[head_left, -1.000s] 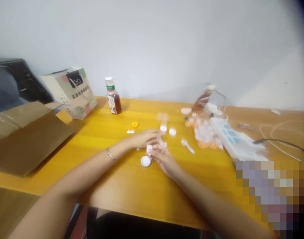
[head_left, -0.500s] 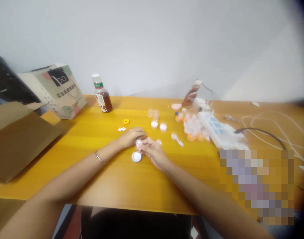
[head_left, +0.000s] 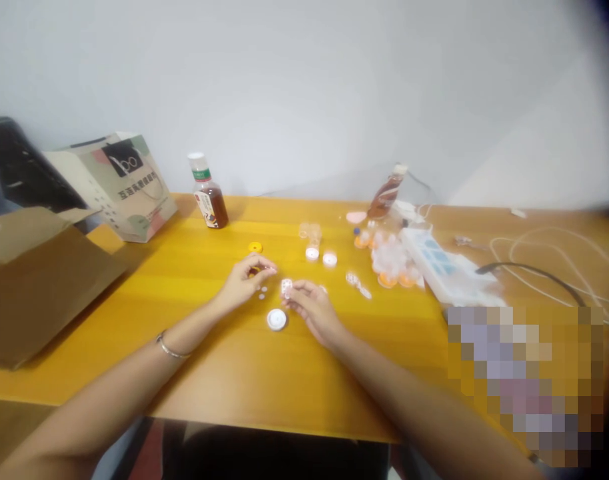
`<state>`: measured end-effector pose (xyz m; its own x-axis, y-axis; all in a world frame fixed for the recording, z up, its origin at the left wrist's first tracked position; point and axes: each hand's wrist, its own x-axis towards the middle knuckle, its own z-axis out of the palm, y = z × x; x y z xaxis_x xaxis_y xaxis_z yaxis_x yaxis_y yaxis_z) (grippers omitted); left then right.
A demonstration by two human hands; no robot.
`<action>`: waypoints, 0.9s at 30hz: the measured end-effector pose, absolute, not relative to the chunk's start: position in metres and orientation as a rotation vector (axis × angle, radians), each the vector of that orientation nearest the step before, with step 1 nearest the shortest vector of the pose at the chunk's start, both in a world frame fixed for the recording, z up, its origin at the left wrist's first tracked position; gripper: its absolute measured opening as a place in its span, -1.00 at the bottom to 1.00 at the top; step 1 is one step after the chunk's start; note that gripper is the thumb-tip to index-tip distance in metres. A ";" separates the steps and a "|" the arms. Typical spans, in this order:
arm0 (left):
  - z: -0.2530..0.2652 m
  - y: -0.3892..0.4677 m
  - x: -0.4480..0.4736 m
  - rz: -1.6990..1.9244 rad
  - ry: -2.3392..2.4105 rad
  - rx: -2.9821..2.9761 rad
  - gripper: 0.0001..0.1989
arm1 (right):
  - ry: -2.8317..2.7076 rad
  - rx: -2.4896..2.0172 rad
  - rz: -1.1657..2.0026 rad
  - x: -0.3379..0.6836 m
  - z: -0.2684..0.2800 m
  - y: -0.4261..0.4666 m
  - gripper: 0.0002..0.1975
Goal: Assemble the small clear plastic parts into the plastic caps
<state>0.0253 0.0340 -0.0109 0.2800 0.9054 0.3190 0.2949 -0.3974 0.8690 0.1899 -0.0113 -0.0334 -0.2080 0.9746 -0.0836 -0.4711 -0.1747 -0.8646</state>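
My right hand pinches a small white piece with dark reddish spots or holes between thumb and fingertips. To its left, my left hand has thumb and forefinger pressed together; what is in that pinch is too small to make out. Just below the spotted piece lies a round white cap-like disc on the table. A few tiny pale discs rest beneath my left fingers. Beyond my left hand is a yellow ring-shaped disc. Another spotted white piece lies right of my right hand.
Two white caps and clear containers stand farther back. Rightward are clustered clear containers with orange bases, a white tray, a tilted drink bottle and cables. A bottle, paper bag and cardboard box are leftward.
My left hand has drawn back leftward, away from my right hand, uncovering tiny discs on the table. My right hand keeps the spotted piece. The view has shifted slightly.
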 end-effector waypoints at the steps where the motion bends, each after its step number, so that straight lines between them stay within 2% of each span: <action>1: -0.011 0.031 0.025 1.114 1.078 1.748 -0.84 | -0.874 -0.834 1.629 0.190 -0.033 -0.011 -0.85; 7: -0.011 0.025 0.024 1.103 0.904 1.377 -0.65 | -0.838 -0.939 1.562 0.191 -0.033 -0.010 -0.82; 16: -0.013 0.022 0.025 0.958 0.929 1.318 -0.71 | -0.829 -0.919 1.557 0.192 -0.036 -0.007 -0.84; 27: -0.035 0.022 0.029 0.926 1.023 1.720 -0.83 | -0.911 -0.957 1.499 0.191 -0.040 -0.007 -0.84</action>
<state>0.0285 0.0220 -0.0355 0.3760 0.9147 0.1481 0.2380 -0.2498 0.9386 0.1911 -0.0071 -0.0401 -0.0898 0.9915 -0.0937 -0.3737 -0.1207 -0.9196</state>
